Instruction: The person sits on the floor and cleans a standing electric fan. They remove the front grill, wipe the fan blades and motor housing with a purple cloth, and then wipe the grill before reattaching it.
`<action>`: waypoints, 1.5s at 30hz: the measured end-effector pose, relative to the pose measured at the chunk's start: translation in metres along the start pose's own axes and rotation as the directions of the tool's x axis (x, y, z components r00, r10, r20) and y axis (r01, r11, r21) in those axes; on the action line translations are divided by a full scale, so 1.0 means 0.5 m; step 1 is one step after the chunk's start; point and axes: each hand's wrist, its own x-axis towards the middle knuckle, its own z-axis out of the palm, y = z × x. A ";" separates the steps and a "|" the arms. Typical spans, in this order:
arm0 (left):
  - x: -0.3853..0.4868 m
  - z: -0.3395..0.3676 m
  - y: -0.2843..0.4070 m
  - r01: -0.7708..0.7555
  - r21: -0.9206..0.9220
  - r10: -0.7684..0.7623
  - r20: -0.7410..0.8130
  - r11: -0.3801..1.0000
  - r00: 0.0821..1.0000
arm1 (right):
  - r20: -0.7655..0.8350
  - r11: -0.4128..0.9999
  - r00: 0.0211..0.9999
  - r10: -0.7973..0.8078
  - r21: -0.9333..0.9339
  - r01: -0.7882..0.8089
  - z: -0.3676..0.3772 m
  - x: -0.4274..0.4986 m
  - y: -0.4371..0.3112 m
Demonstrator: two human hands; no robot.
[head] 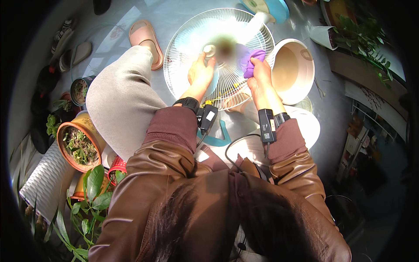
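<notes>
A fan (226, 95) with a round white wire guard lies before me, its blades pale blue under the wires and partly washed out by glare. My left hand (201, 70) has its fingertips at a small whitish round part (209, 50) near the middle of the guard; whether it grips that part is unclear. A purple cloth (254, 64) is bunched in my right hand (260, 73), over the right side of the guard. A dark blurred spot hides part of the fan's centre.
A white bucket (309, 72) lies tipped beside the guard on the right. Potted plants (81, 147) stand at the left, and a leafy plant (360, 36) is at the upper right. A blue and cream round object (278, 9) lies beyond the fan.
</notes>
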 end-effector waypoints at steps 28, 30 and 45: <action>0.034 0.021 -0.121 0.401 0.123 -0.401 -0.024 0.908 0.916 | 0.101 0.987 0.982 0.160 -0.046 -0.156 -0.012 0.050 -0.044; 0.036 0.032 -0.136 0.427 0.134 -0.428 -0.024 0.894 0.903 | 0.107 0.996 0.990 0.093 -0.005 -0.093 -0.005 0.038 -0.022; -0.029 0.014 -0.063 0.598 -0.447 -0.197 0.667 0.666 0.718 | 0.531 0.221 0.561 -0.635 -0.570 0.791 0.067 -0.063 -0.087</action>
